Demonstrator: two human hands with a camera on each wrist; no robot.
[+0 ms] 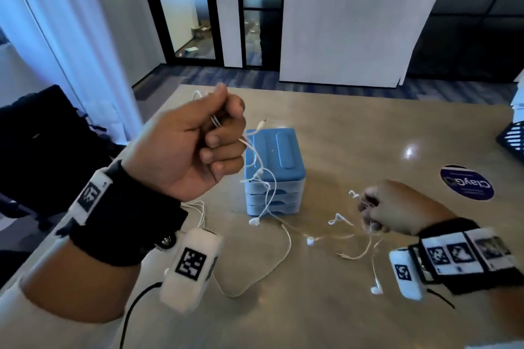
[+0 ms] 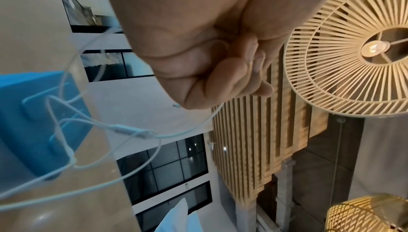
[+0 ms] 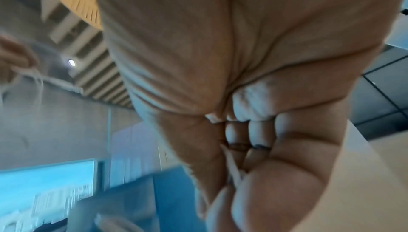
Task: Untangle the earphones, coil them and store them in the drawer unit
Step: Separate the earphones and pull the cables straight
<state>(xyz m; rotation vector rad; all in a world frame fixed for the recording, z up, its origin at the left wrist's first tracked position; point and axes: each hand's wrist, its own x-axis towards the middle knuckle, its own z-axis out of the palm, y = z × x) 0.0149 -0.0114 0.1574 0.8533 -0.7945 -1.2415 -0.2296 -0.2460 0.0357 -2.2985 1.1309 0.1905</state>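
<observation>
Hanging from the raised left hand (image 1: 195, 147), the white earphones (image 1: 265, 195) trail down in tangled loops in front of the blue drawer unit (image 1: 276, 170) and spread across the bench (image 1: 354, 127) toward the right hand (image 1: 394, 211). The left hand's fingers are curled into a fist around several strands of the cable, held well above the bench surface; the left wrist view shows the cord pinched among the fingers (image 2: 232, 77), with an inline remote (image 2: 123, 129) dangling below. The right hand sits low near the bench's right side, its fingers curled tight around other strands. Several earbuds and a plug lie loose on the bench between the two hands. The drawer unit stands near the middle of the bench, all its drawers closed. A round dark sticker (image 1: 466, 183) lies toward the right edge.
</observation>
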